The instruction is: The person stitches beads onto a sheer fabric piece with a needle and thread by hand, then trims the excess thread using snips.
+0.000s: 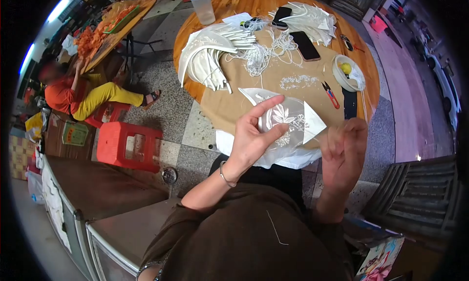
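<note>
My left hand (256, 132) holds a sheer white embroidered fabric piece (286, 116) between thumb and fingers, over the table's near edge. A white triangular corner of it points right. My right hand (343, 151) is raised just right of the fabric, its fingers bent together and blurred; whether they hold anything is too small to tell. Beyond the fabric lie small white beads or scraps (299, 81) on brown paper (273, 76). Red-handled thread snips (331, 96) rest to the right. Tangled white cord (264, 54) lies farther back.
On the round wooden table (188, 34) are stacked white pieces (207, 51), another white pile (310, 22), a phone (305, 45), a round bowl (342, 73) and a plastic jug (202, 8). A red stool (128, 145) stands left; a person (73, 93) sits at another table.
</note>
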A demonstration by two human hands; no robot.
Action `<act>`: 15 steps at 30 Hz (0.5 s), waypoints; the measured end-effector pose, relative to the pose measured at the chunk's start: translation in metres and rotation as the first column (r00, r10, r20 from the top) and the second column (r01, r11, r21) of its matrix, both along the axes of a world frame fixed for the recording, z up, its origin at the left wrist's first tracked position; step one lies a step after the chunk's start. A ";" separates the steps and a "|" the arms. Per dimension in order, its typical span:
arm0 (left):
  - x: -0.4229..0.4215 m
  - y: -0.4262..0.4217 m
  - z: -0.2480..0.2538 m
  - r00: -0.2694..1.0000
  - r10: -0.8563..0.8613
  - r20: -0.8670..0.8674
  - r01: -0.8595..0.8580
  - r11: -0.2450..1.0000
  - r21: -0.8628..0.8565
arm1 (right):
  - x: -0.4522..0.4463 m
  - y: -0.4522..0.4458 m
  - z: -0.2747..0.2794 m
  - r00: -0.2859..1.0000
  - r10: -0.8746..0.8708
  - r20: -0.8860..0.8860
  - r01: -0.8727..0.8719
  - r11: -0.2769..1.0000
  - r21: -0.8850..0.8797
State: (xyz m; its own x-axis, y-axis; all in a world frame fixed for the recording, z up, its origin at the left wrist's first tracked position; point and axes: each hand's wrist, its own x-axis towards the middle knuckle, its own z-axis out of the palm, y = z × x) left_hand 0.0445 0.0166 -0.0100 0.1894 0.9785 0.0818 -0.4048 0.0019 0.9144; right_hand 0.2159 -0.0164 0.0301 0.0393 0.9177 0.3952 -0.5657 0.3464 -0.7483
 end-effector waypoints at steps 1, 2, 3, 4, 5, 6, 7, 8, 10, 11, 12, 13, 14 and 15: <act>-0.001 0.000 0.000 1.000 -0.004 0.023 0.005 1.000 -0.014 | -0.001 -0.003 -0.003 1.000 0.011 0.010 -0.011 1.000 0.001; -0.001 0.001 0.001 0.999 -0.009 0.045 0.010 1.000 -0.029 | -0.003 -0.005 -0.006 1.000 0.021 0.020 -0.021 1.000 0.002; -0.001 0.001 0.001 0.998 -0.004 0.058 0.006 0.999 -0.033 | -0.004 -0.008 -0.008 1.000 -0.002 0.017 0.003 0.998 -0.066; -0.001 0.000 0.001 0.997 0.000 0.071 0.003 0.999 -0.038 | -0.006 -0.012 -0.009 1.000 -0.026 0.016 0.028 0.991 -0.134; -0.001 0.000 0.001 0.996 0.003 0.084 0.000 0.999 -0.044 | -0.007 -0.015 -0.012 0.999 -0.051 0.017 0.054 0.978 -0.203; -0.001 0.000 0.001 0.996 0.013 0.087 -0.010 0.999 -0.038 | -0.008 -0.017 -0.016 1.000 -0.018 0.019 0.021 0.977 -0.213; -0.001 -0.001 0.002 0.996 0.024 0.089 -0.021 0.999 -0.032 | -0.009 -0.019 -0.021 1.000 0.017 0.020 -0.012 0.975 -0.223; -0.001 -0.001 0.002 0.995 0.035 0.090 -0.032 0.999 -0.027 | -0.010 -0.019 -0.026 0.999 0.051 0.020 -0.045 0.971 -0.233; -0.001 -0.002 0.004 0.995 0.045 0.094 -0.042 0.999 -0.028 | -0.012 -0.018 -0.034 0.996 0.069 0.062 -0.055 0.976 -0.210; -0.001 -0.003 0.004 0.994 0.048 0.096 -0.045 0.999 -0.028 | -0.013 -0.019 -0.036 0.994 0.076 0.083 -0.059 0.978 -0.198; 0.000 -0.003 0.004 0.996 0.051 0.071 -0.050 0.999 -0.015 | -0.014 -0.018 -0.035 0.957 -0.044 0.285 0.080 0.990 -0.113; 0.000 -0.003 0.003 0.997 0.055 0.046 -0.055 0.998 -0.003 | -0.015 -0.017 -0.031 0.869 -0.174 0.464 0.197 0.980 -0.002; 0.000 -0.004 0.002 0.998 0.059 0.019 -0.059 0.998 0.011 | -0.017 -0.015 -0.029 0.733 -0.304 0.608 0.288 0.949 0.128; 0.000 -0.005 0.002 0.998 0.069 -0.002 -0.069 0.997 0.029 | -0.019 -0.015 -0.027 0.629 -0.390 0.673 0.340 0.916 0.213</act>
State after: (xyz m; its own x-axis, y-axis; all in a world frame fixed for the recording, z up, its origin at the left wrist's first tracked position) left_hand 0.0444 0.0120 -0.0081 0.1216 0.9864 0.1102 -0.4002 -0.0529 0.9149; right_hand 0.1966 -0.0315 0.0026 0.0609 0.8627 0.5020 0.2853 0.4669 -0.8370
